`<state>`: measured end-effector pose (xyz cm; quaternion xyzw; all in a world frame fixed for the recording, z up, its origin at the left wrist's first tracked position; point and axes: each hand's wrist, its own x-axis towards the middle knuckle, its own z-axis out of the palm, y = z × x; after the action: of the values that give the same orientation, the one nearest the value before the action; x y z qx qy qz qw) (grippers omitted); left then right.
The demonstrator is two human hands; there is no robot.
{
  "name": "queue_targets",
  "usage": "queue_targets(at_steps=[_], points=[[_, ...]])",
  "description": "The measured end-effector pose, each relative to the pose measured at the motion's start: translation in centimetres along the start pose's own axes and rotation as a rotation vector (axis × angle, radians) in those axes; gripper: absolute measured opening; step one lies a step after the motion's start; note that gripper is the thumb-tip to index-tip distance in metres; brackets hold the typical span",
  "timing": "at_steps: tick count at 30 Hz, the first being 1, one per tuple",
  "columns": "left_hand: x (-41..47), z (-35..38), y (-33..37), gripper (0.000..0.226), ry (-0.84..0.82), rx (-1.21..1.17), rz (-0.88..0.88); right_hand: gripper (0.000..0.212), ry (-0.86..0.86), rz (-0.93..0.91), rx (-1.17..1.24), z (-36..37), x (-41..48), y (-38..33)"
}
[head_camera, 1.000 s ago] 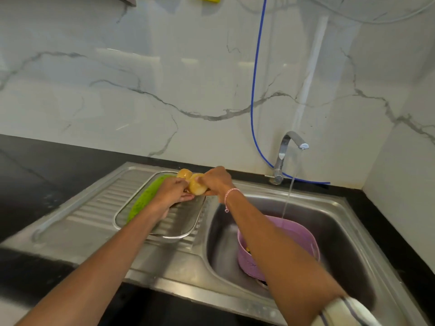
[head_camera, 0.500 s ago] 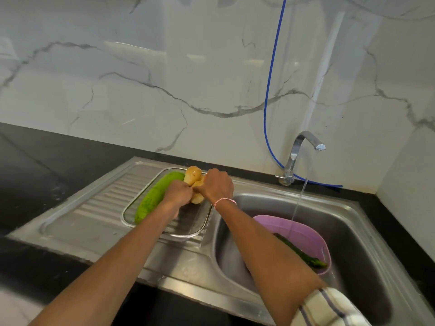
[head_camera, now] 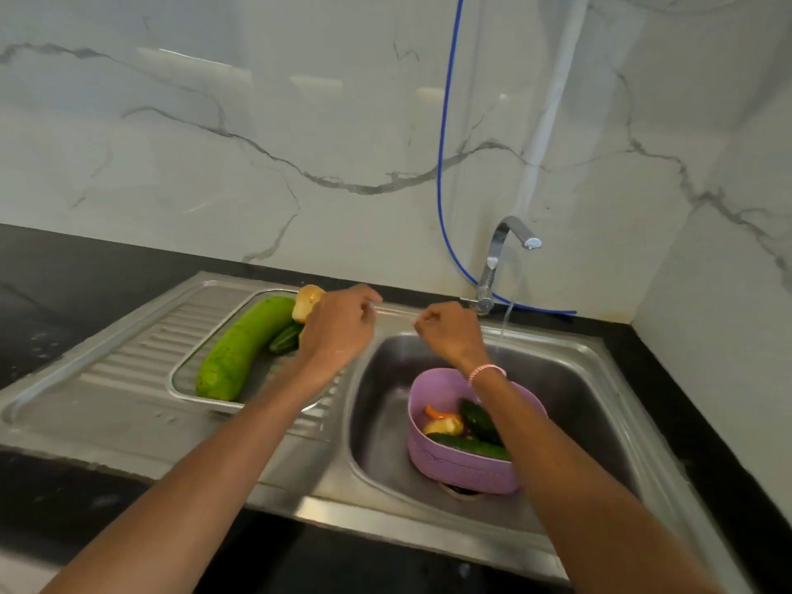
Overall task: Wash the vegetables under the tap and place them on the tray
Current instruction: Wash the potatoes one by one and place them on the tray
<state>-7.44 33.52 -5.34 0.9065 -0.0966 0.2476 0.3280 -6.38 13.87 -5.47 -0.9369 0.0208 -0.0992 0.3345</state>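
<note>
Steel tray (head_camera: 205, 403) on the draining board holds the washed lot: a long pale-green gourd (head_camera: 240, 349) lying diagonally, a small dark cucumber (head_camera: 285, 341) tucked against it, and a yellowish potato (head_camera: 306, 303) at the far end. Left hand (head_camera: 338, 327) hovers over the tray's right edge, fingers loosely curled with nothing visibly in them, close beside the potato. Right hand (head_camera: 450, 332) hangs above the sink's (head_camera: 385, 422) far rim, curled too and carrying nothing I can see. Tap (head_camera: 508, 246) is running, a thin stream falling to the right of that hand. Down in the basin the lilac basket (head_camera: 458, 469) holds unwashed pieces: dark green cucumbers (head_camera: 475, 418) and something yellow-orange (head_camera: 443, 424). So the job looks partway through, and the sensible next step, I'd say, is a reach by the right hand into the basket. Pick one piece only, get a full grip since everything is wet and slippery, turn it under the stream so all sides rinse, then lay it in the tray's open space beside the gourd rather than stacking it on the potato, where it might roll.
</note>
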Motion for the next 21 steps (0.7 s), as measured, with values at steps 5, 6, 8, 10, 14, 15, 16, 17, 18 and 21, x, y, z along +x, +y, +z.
queue_targets(at_steps=[5,6,8,10,14,15,16,17,18,21], points=[[-2.1,8.1,4.0,0.020,-0.403,-0.009,0.123,0.022,-0.010,0.157,0.034,-3.7,-3.6,9.0],[-2.5,9.6,3.8,0.019,-0.468,0.065,0.124,0.023,-0.023,0.176,0.033,-3.6,-4.1,10.2],[-3.1,12.6,4.0,0.019,-0.589,0.194,0.106,0.024,-0.020,0.213,0.035,-3.4,-4.8,12.6],[-3.6,14.4,4.1,0.021,-0.670,0.352,0.147,0.023,-0.011,0.236,0.045,-2.9,-4.9,13.7],[-4.1,17.7,4.3,0.034,-0.739,0.654,0.311,0.020,0.068,0.292,0.111,-1.6,-4.5,15.4],[-4.0,18.5,4.0,0.032,-0.751,0.698,0.318,0.020,0.081,0.292,0.116,-1.2,-4.3,16.0],[-4.0,19.0,3.8,0.030,-0.766,0.724,0.316,0.020,0.077,0.290,0.103,-0.9,-4.2,16.7],[-3.9,19.3,3.6,0.027,-0.781,0.733,0.309,0.020,0.069,0.283,0.080,-0.5,-4.0,17.3],[-3.9,19.4,3.4,0.025,-0.792,0.729,0.305,0.021,0.065,0.282,0.050,-0.4,-3.9,17.6],[-4.0,20.2,2.7,0.021,-0.833,0.734,0.335,0.021,0.068,0.273,-0.011,-0.5,-3.5,18.1]])
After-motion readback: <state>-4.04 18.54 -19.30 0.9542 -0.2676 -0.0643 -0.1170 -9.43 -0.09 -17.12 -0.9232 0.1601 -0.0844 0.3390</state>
